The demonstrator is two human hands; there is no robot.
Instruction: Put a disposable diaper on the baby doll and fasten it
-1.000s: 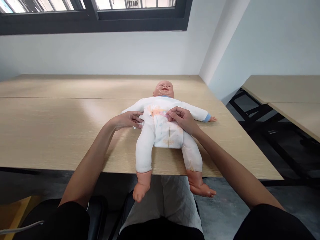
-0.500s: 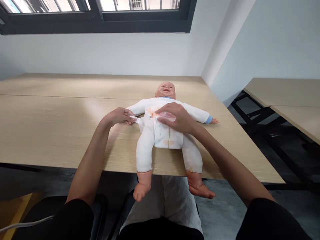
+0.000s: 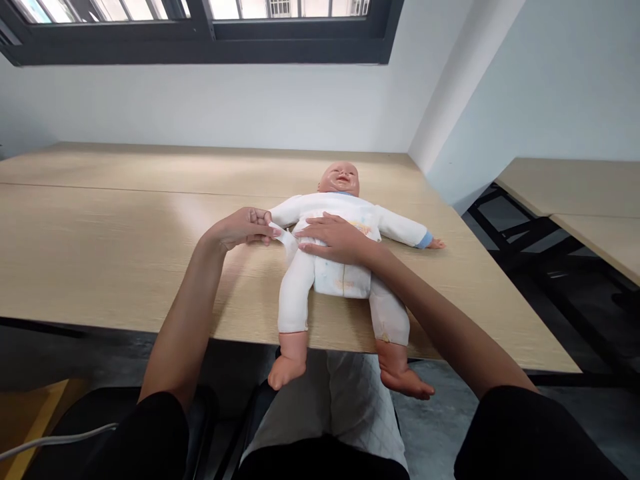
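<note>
A baby doll [image 3: 340, 179] in a white outfit with blue trim lies on its back, its feet hanging past the table's near edge. Around its hips is a white diaper [image 3: 345, 281] with orange and pale prints. My left hand [image 3: 250, 228] pinches the diaper's side tab [image 3: 283, 237] and holds it out from the doll's hip. My right hand [image 3: 335, 239] rests flat across the diaper's front at the belly, fingers stretched toward the tab. It hides part of the waistband.
The doll lies on a light wooden table [image 3: 125, 260] against a white wall. A dark-framed window [image 3: 300, 50] is above. Another table [image 3: 590, 187] stands to the right. Below the near edge are my legs, a black chair [image 3: 75, 433] and a white cable [image 3: 65, 439].
My right hand has moved left and flattened over the diaper's front, uncovering the print on its right side. My left hand keeps the tab and has raised it slightly. The view shifted a little.
</note>
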